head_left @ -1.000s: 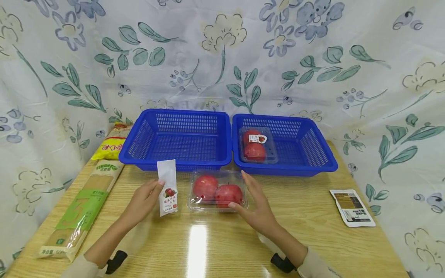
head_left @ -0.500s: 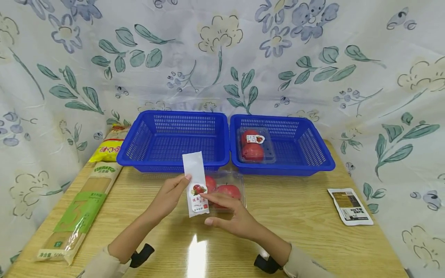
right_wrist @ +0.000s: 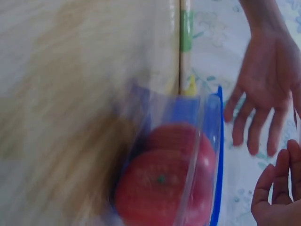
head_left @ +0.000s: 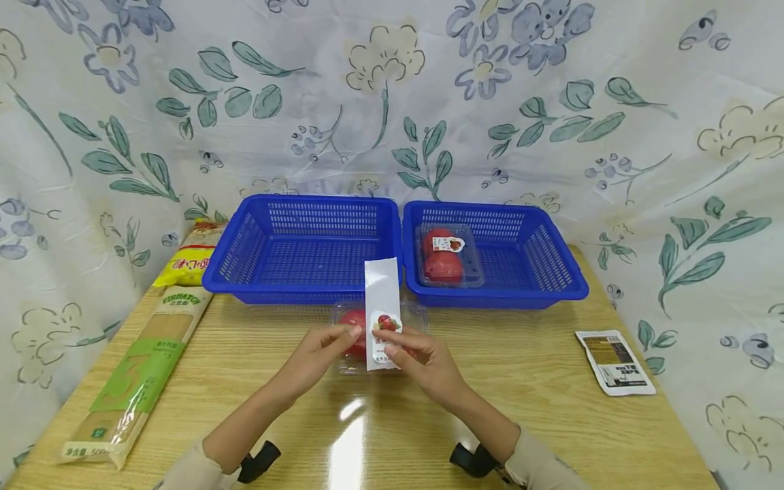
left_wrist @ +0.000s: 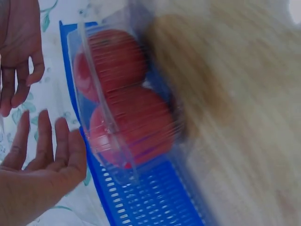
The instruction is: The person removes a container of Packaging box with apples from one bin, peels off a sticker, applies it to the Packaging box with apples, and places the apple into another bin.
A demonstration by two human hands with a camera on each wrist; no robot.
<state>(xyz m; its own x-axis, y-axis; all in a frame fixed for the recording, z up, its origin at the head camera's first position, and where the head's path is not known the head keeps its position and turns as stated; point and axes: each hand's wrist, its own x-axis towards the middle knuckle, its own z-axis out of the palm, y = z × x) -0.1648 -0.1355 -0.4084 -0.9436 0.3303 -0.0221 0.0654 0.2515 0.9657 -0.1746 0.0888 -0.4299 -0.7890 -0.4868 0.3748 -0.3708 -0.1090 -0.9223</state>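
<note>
A white sticker strip with a printed apple label stands up in front of a clear plastic box and hides its middle. My left hand pinches the strip's left edge, its index finger mostly hidden. On the printed label rest the thumb and index finger of my right hand; whether they pinch the label cannot be made out. Inside the box sit two red apples, seen through its clear wall in the left wrist view. Both wrist views are blurred, and the strip's face is not visible there.
Two blue baskets stand side by side behind the box. In the right one lies a labelled box of apples. A noodle pack and a yellow bag lie left, a white pouch right.
The left hand has brought the strip rightward, from beside the apple box to in front of it. The right hand has left the box and come to the label, its fingers drawn closer together.
</note>
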